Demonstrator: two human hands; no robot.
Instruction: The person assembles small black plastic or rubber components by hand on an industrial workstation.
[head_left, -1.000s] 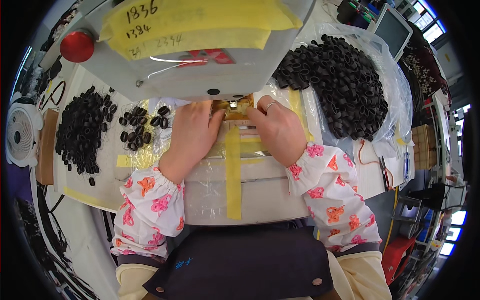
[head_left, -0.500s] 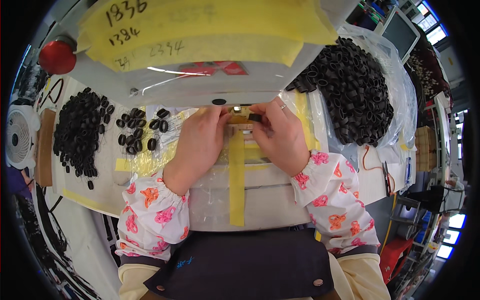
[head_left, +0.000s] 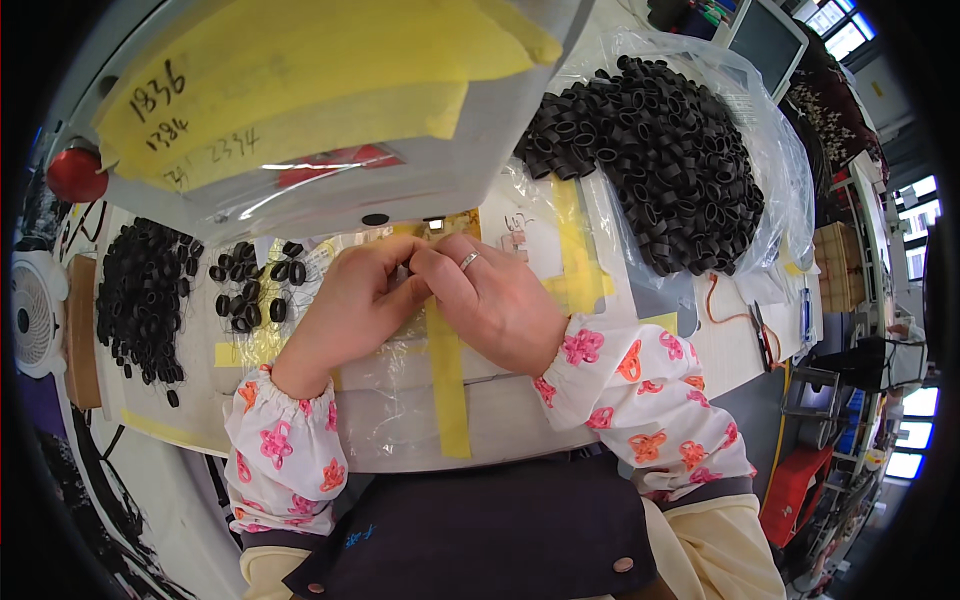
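My left hand (head_left: pixel 359 301) and my right hand (head_left: pixel 492 300) meet over the worktable in front of the machine, fingertips touching. Both are closed, with thumbs and fingers pinched together. My right hand, with a ring on one finger, was gripping a small black band half a second ago; now the fingers cover nearly all of it, and only a dark sliver shows between the hands. What my left fingers pinch is hidden. Just beyond the hands lies the machine's small lit work spot (head_left: pixel 436 226). A yellow tape strip (head_left: pixel 449 400) runs down the tabletop below them.
A grey-white machine head (head_left: pixel 330 190) with yellow tape overhangs the far side, a red knob (head_left: pixel 77 175) at its left. Black bands with threads (head_left: pixel 140 300) and a smaller group (head_left: pixel 245 290) lie left. A plastic bag (head_left: pixel 790 190) of black bands (head_left: pixel 670 160) stands right, near scissors (head_left: pixel 765 335).
My right hand has moved left to meet my left hand, and the black band has gone out of sight between the fingers. The whole view has shifted and tilted, showing more at the right.
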